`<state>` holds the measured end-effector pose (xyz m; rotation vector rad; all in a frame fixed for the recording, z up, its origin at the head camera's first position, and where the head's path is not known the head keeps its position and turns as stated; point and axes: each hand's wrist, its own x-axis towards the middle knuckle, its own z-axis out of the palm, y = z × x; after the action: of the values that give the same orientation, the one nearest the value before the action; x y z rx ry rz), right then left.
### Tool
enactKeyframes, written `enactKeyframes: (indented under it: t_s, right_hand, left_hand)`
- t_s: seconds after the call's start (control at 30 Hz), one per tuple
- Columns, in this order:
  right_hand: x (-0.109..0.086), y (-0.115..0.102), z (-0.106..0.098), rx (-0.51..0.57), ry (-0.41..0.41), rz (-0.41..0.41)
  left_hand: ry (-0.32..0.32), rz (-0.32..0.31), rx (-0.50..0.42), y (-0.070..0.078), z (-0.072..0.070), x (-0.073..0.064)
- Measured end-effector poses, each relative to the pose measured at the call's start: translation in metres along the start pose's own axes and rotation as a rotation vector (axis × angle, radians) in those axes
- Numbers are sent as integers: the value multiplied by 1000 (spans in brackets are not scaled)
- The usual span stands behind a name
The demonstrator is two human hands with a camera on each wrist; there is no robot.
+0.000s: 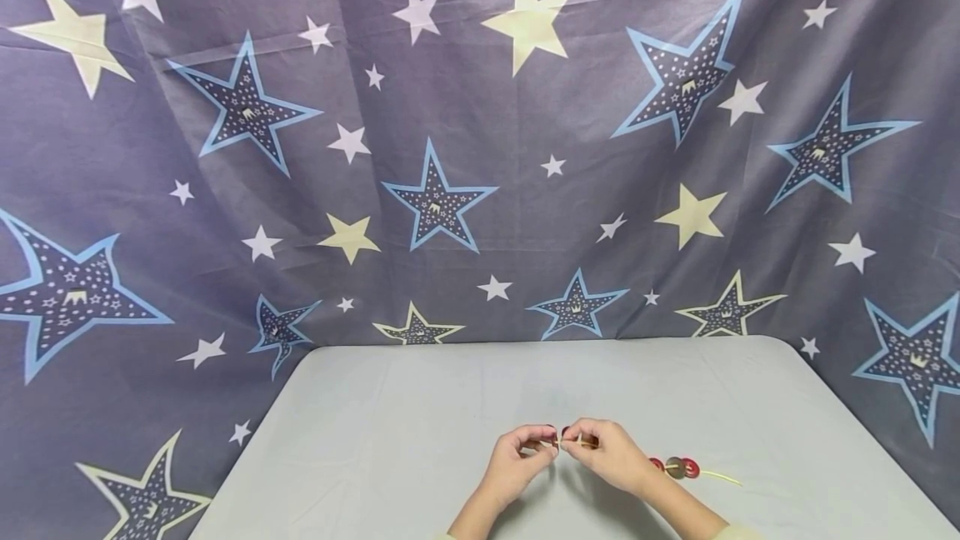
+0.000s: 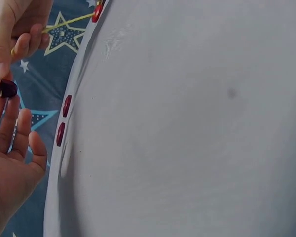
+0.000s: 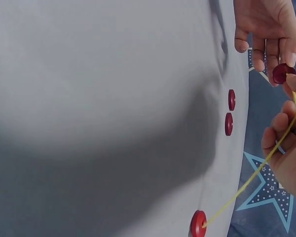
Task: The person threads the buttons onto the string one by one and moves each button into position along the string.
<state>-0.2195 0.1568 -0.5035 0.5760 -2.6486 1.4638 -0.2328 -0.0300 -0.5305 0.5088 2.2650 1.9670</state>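
In the head view, holding the left hand (image 1: 516, 458) and the right hand (image 1: 609, 454) close together above a pale tabletop (image 1: 360, 415), with fingers curled and fingertips nearly meeting. Pinching a thin yellow string (image 1: 723, 477) in the right hand's grip, and trailing it to three threaded buttons (image 1: 675, 467) on the tabletop beside the right arm (image 1: 675, 500), two red with a brownish one between. Facing a dark star-printed cloth (image 1: 465, 107).

In the left wrist view, gripping a dark red button (image 2: 9, 89) between the left hand's thumb and fingertips, with the outer fingers spreading loosely curved. Running the string from the right hand's fingers to a red threaded button near the top. Showing two loose red buttons (image 2: 66, 105) just apart near the tabletop's edge.

In the right wrist view, narrowing both grips to a pinch at the dark red button, with the string meeting its face and sloping down past the right hand's fingers to a threaded button. Not telling clearly how far the string is passing through.
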Motion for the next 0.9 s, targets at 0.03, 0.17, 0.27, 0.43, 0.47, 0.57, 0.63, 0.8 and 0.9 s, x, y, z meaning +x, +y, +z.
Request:
enactKeyframes:
  t_s: [0.03, 0.17, 0.27, 0.43, 0.47, 0.57, 0.63, 0.8, 0.9]
  right_hand:
    - [0, 0, 0, 2, 0, 0]
    - [-1, -2, 0, 14, -1, -9]
    - [-1, -3, 0, 27, 0, -23]
    - [-1, -4, 0, 28, 0, -19]
    - [-1, -5, 1, 21, 0, -15]
    - [-2, -10, 1, 1, 3, -8]
    - [-4, -17, 0, -2, 4, -7]
    - [-8, -41, -8, 36, -8, -12]
    - [-9, -46, -10, 61, -21, -17]
  left_hand:
    - [0, 0, 3, 0, 0, 0]
    - [1, 8, 8, 1, -1, -1]
    - [1, 22, 2, 1, -1, -2]
    - [3, 37, -17, 1, -1, -2]
    - [3, 44, -17, 1, 0, -2]
    - [4, 51, -19, 0, 0, -2]
    - [5, 53, -23, 0, 0, -2]
    - [11, 40, -29, 2, -1, -3]
    - [15, 24, -25, 4, -1, -3]
